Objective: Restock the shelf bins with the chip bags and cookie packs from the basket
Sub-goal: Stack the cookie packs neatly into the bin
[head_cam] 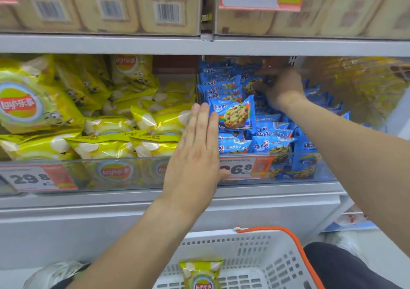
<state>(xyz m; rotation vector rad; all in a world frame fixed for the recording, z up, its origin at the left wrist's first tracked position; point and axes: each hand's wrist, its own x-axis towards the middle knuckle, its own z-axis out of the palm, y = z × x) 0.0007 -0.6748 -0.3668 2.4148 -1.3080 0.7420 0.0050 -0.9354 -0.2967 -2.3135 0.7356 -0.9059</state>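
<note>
Setting: grey metal store shelf [133, 202] with clear plastic-fronted bins; a higher tier above both hands carries tan wrapped packs behind a large price card.

Bin, yellow chip bags [99, 120]: beside and to the left of the left hand; heaped, too many overlapping to count. One price label [37, 178] reading 29.8 on its front.

Bin, blue cookie packs [275, 142]: between and behind the two hands; heaped, count uncertain. One price label [246, 167] on its front, partly covered by the left hand.

Item, one blue cookie pack with a chocolate-chip cookie picture [235, 114]: upright on top of the heap, touching the left hand's fingertips.

White perforated plastic basket with orange handle [255, 255]: below both hands; one yellow chip bag [200, 275] visible standing inside it.

Left hand [195, 155]: fingers straight and together, palm flat towards the bin front, spread against the upright pack's edge.

Right hand [279, 86]: reached deep into the cookie bin, fingers curled round a blue cookie pack [251, 86] near the back; blurred.
</note>
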